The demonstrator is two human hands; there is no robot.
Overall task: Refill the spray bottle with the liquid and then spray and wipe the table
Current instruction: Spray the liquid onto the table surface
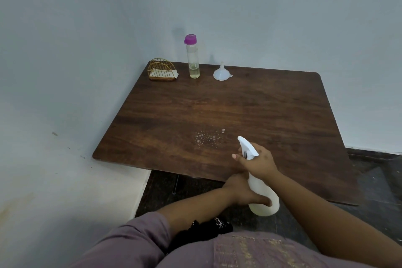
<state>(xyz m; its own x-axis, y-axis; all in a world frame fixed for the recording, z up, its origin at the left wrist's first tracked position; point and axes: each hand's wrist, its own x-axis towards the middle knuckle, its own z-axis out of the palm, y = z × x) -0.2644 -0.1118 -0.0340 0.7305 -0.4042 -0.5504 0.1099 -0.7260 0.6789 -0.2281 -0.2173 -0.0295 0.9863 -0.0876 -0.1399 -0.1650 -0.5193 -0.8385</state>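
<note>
My right hand [258,162] clamped on spray bottle [262,193] trigger head, left hand [241,191] gripping base. Keep nozzle toward 11 o'clock; spread beyond droplets [208,136] over table [272,104].

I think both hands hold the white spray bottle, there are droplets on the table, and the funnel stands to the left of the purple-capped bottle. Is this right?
Not quite. The head view shows the funnel standing to the right of the purple-capped bottle, not left. The rest holds: left hand and right hand hold the white spray bottle, with droplets on the table.

Wooden table [272,115] bears napkin holder [161,70], bottle [192,59], funnel [221,73], droplets [208,136].
</note>
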